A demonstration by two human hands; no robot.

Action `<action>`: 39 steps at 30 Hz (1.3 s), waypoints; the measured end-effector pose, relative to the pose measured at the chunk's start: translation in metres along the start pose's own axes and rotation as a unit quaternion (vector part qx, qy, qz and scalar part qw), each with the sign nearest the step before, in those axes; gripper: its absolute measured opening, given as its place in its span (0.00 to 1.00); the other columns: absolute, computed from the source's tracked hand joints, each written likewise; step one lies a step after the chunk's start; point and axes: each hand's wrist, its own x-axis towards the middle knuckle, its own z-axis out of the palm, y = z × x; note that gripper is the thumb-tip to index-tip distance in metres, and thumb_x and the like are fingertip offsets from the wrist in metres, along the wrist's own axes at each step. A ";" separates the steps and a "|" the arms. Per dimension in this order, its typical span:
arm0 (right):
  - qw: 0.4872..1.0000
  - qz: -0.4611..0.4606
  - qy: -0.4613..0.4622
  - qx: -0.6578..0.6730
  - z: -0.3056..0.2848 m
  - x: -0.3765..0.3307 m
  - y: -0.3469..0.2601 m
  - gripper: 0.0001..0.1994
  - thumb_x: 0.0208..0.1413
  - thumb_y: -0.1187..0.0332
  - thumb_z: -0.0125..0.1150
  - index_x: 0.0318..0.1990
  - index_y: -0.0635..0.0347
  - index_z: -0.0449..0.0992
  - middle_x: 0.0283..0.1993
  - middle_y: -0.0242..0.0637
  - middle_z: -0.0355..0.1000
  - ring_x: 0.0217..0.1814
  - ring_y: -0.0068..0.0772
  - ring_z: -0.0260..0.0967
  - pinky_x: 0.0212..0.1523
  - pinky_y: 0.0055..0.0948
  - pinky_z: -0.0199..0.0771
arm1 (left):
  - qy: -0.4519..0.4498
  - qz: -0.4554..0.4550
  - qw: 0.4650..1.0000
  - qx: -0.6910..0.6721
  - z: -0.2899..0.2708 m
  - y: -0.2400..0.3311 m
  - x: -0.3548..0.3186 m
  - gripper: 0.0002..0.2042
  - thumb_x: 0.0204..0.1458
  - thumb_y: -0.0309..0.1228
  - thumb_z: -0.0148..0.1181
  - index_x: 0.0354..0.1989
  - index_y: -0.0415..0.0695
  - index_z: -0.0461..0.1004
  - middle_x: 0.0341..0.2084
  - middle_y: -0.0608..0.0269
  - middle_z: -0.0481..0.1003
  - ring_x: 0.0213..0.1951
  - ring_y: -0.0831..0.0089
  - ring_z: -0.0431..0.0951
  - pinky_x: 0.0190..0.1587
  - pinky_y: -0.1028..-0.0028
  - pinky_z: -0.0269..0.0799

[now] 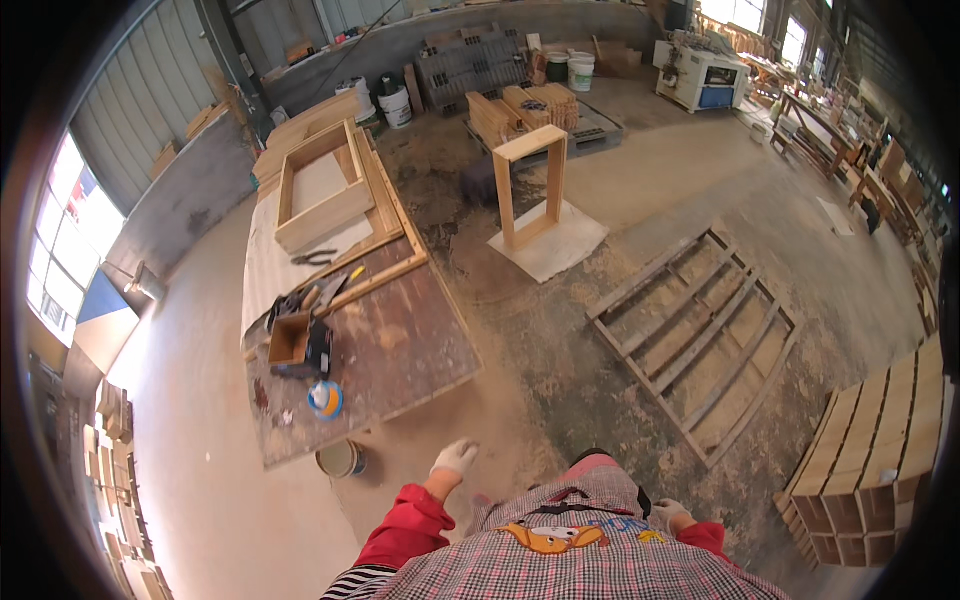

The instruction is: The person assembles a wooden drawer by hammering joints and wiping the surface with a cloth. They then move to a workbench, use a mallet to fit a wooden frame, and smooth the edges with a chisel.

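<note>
My left hand [456,458], in a pale glove below a red sleeve, hangs over the floor with its fingers loosely bent and slightly apart. Nothing shows in it. Nearest to it is an open round can [341,459] on the floor beside the workbench corner. My right hand [667,513], also in a pale glove, is low by my side at the edge of my checked apron [560,565]; its fingers are mostly hidden. On the workbench [400,350] are a blue-and-orange pot [325,399], a small open box [290,340], pliers [314,258] and a wooden frame [325,190].
Another wooden frame [505,190] stands upright on a white sheet [560,250]. A slatted pallet [655,330] lies on the floor ahead to the right. Stacked wooden boxes [870,450] stand at the near right. Farther off are piled boards [490,120], buckets [396,108] and a white machine [695,75].
</note>
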 end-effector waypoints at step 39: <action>0.919 -0.256 -0.215 -0.210 -0.211 0.571 -1.157 0.21 0.53 0.63 0.56 0.53 0.63 0.71 0.43 0.41 0.74 0.40 0.26 0.70 0.43 0.26 0.71 | 0.525 -0.005 0.830 0.189 -0.594 0.155 0.784 0.20 0.49 0.28 0.55 0.53 0.41 0.67 0.43 0.47 0.72 0.41 0.52 0.74 0.45 0.59 0.70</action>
